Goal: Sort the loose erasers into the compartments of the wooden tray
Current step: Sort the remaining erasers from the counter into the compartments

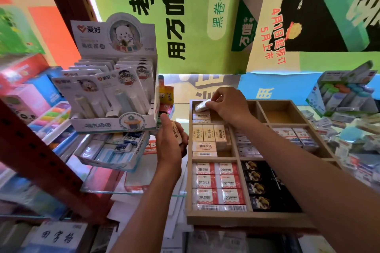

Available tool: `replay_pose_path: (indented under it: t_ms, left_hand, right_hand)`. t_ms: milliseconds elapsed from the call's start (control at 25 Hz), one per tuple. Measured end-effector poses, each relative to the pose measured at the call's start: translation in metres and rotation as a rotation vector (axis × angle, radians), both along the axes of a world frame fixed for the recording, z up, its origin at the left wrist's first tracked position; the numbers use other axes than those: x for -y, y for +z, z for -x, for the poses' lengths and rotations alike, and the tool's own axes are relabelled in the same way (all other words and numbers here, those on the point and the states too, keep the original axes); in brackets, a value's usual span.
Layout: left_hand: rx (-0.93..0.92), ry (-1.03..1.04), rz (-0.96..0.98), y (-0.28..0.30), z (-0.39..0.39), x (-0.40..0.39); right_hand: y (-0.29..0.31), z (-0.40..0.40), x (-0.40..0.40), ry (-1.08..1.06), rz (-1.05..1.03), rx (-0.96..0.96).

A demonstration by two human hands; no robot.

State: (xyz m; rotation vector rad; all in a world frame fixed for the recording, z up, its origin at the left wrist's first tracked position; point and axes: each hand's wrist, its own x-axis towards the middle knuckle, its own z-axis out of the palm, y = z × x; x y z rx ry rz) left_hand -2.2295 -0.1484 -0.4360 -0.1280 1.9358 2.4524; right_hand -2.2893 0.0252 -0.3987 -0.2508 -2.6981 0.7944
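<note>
- Two hands are busy at the wooden tray (190, 219), which lies on a bench crowded with stationery; every place below is given from that tray.
- Over the tray's far-left compartment the right hand (228, 107) has its fingers (213, 97) curled down, pinching a white eraser (202, 106) by its end. It looks tilted, apparently on its way down among the cream erasers (208, 133) of like size already packed there and in the next cell, which would explain the high, tip-only hold.
- Just left of the tray, off its edge, the left hand (171, 141) keeps a cream-coloured eraser (176, 132) upright, thumb and fingers wrapped round it. My guess is that it waits there as the next one to go in.
- Nearer cells are full: red-and-white 2B erasers (219, 185) at the near left, black erasers (259, 187) beside them.
- One far compartment (280, 113), toward the right, shows a bare bottom.
- Right of the tray lies a heap of loose erasers (353, 135), not yet sorted.
- Left of the tray stands a tall display box of carded goods (115, 80), with a shallow box of white-and-blue erasers (115, 148) below it. The display box crowds the left hand's side.
- Across the tray's middle cells stretches the right forearm, hiding part of them, so I cannot tell how full they are.
</note>
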Motion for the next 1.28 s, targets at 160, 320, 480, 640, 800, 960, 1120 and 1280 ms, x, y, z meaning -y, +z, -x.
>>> replay_pose_path:
  t_ms: [160, 320, 480, 640, 800, 960, 1120, 1280]
  left_hand:
    - [0.001, -0.020, 0.016, -0.002, 0.002, 0.000]
    - [0.024, -0.047, 0.000, -0.003, 0.003, 0.001]
    - [0.055, -0.029, -0.043, 0.001, -0.001, 0.001]
    - [0.023, -0.020, -0.042, 0.005, -0.004, 0.001]
    - [0.019, -0.017, -0.070, 0.006, -0.005, 0.000]
    - [0.005, -0.033, -0.074, 0.002, -0.001, 0.000]
    - [-0.003, -0.040, -0.059, 0.001, -0.001, 0.000]
    - [-0.002, -0.044, -0.042, 0.001, -0.001, 0.001]
  right_hand:
    - [-0.006, 0.004, 0.006, 0.061, -0.385, -0.006]
    - [0.003, -0.003, 0.012, 0.135, -0.239, -0.081]
    - [0.016, -0.027, 0.035, 0.619, 0.106, -0.023]
    - [0.018, -0.034, 0.050, 0.796, -0.016, 0.098]
    - [0.022, -0.037, 0.041, 0.680, 0.245, 0.065]
    - [0.016, -0.023, 0.005, 0.075, 0.386, -0.046]
    - [-0.003, -0.019, 0.002, -0.030, 0.025, 0.014]
    - [-0.004, -0.013, 0.017, -0.003, -0.270, 0.044]
